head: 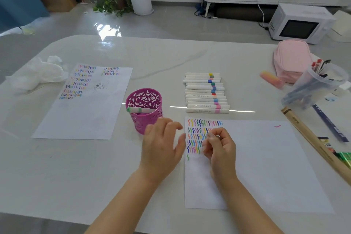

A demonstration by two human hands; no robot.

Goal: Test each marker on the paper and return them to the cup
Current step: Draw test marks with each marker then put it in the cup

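Note:
A magenta cut-out cup [144, 118] stands at the table's middle, with one green-tipped marker [141, 110] lying across its rim. Behind the paper lies a row of several white markers [206, 93] with coloured bands. The test paper [262, 161] in front of me carries rows of coloured squiggles at its upper left. My left hand [163, 148] hovers open just in front of the cup, by the paper's left edge. My right hand [221, 146] rests on the paper beside the squiggles, fingers curled, pinching something small and pale; what it is I cannot tell.
A second squiggle-covered sheet [85, 104] lies at the left, crumpled white tissue [36, 74] beyond it. On the right are a pink pouch [292, 59], a clear tub of pens [315, 85], an orange-pink eraser-like block [271, 80] and long packaged items [315, 138].

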